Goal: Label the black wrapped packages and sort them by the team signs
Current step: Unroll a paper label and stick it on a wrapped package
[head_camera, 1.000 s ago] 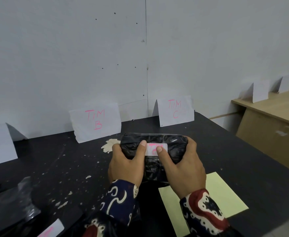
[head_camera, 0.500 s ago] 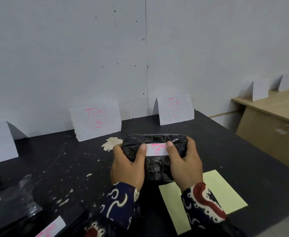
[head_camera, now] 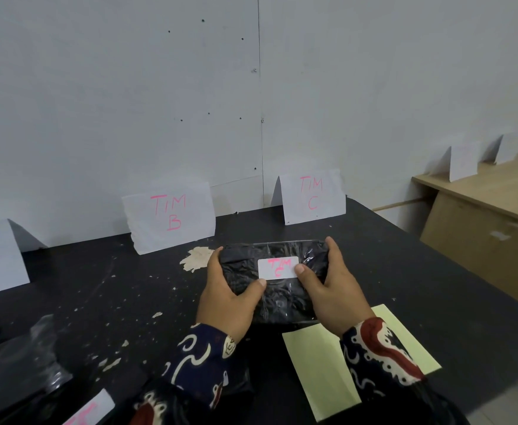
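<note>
You held the black package (head_camera: 277,289) above the dark table (head_camera: 405,271) with both hands. Your left hand (head_camera: 227,299) curled round its left end, thumb on top; your right hand (head_camera: 333,289) gripped the right end, thumb at the edge of the white label (head_camera: 277,267), which read "TIM C" in pink. The glossy, crinkled wrap shone. Behind stood paper signs "TIM B" (head_camera: 170,216) and "TIM C" (head_camera: 313,196).
</note>
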